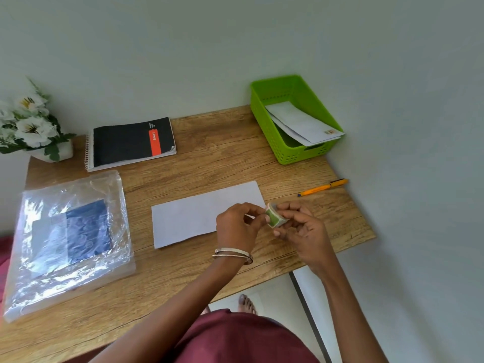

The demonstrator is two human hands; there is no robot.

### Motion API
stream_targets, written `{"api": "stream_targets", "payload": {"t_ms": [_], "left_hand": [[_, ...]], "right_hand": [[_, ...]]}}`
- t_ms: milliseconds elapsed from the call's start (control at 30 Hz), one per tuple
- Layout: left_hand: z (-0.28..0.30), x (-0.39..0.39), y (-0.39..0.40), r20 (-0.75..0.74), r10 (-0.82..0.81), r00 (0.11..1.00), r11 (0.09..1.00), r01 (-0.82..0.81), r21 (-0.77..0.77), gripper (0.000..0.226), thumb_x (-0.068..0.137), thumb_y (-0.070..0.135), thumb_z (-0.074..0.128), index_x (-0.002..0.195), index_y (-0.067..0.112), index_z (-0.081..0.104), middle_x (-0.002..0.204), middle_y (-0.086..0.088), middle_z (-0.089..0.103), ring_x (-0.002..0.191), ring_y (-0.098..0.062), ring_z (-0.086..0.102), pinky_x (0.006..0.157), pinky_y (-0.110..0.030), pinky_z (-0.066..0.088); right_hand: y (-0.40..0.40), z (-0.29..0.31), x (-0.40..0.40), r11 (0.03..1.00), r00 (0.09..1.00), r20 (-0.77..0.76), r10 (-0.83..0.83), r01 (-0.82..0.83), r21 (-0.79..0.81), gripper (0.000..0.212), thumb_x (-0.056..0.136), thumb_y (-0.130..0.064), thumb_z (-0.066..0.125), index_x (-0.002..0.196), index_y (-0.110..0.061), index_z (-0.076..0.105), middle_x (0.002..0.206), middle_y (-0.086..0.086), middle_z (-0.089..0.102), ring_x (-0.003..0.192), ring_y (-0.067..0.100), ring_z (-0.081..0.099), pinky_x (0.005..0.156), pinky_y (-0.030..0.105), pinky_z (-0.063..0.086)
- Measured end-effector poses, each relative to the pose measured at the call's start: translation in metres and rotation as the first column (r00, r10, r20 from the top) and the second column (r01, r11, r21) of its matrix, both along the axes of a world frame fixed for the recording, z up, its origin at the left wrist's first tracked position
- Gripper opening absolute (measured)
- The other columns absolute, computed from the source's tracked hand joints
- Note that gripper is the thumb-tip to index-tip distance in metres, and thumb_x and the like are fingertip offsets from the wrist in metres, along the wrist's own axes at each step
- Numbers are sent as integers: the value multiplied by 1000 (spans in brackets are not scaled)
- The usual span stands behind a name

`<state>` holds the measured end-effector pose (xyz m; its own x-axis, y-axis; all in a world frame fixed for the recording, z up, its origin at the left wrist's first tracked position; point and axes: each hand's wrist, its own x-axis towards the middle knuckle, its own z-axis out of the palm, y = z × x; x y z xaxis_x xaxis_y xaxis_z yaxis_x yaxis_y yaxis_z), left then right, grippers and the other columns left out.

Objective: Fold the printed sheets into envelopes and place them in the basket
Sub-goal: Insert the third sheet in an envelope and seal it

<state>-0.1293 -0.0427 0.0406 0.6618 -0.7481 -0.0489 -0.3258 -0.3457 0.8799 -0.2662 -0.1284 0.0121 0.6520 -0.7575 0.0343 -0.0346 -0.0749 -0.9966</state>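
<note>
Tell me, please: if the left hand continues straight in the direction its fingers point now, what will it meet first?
The left hand points right, toward the small roll of stickers that the right hand grips. Its fingertips already pinch at the roll's edge, so the roll comes first, then probably the right hand's fingers behind it.

An envelope (201, 213) lies mid-table (209, 148), with a plastic bag (70, 239) to its left and a pen (323, 187) to its right. Far left lies a notebook (131, 142); far right, a basket (293, 119) holds envelopes.
</note>
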Motion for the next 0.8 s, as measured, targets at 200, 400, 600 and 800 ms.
{"api": "stream_targets", "payload": {"t_ms": [200,400,600,800], "left_hand": [[-2,14,4,-170,-61,984,994,75,78,9,78,22,72,73,22,65,76,7,67,60,-10,62,60,-26,53],[-4,21,9,-245,-168,955,979,190,70,12,83,22,67,72,23,62,70,7,63,56,-6,56,59,-26,51],[-2,28,7,-601,-10,799,999,28,21,6,85,8,64,79,8,66,73,-9,68,52,-11,60,51,-23,50],[-4,32,9,-677,-3,736,1000,-12,-17,2,80,7,69,81,8,68,77,-13,71,60,-20,63,61,-31,51]], "right_hand": [[4,0,8,979,989,-147,-34,3,-205,31,71,-14,75,99,-25,68,110,-4,59,107,17,56,84,26,50],[2,2,11,861,883,-425,-202,-46,-506,23,74,-26,76,89,-10,72,91,-5,58,96,20,46,81,39,39],[-9,2,2,796,750,-538,-385,-25,-604,25,77,-35,73,93,-16,73,102,0,65,103,25,48,83,40,29],[-23,-1,-10,720,448,-682,-578,-112,-685,23,86,-30,65,107,-21,71,114,4,63,112,26,42,76,33,12]]}}
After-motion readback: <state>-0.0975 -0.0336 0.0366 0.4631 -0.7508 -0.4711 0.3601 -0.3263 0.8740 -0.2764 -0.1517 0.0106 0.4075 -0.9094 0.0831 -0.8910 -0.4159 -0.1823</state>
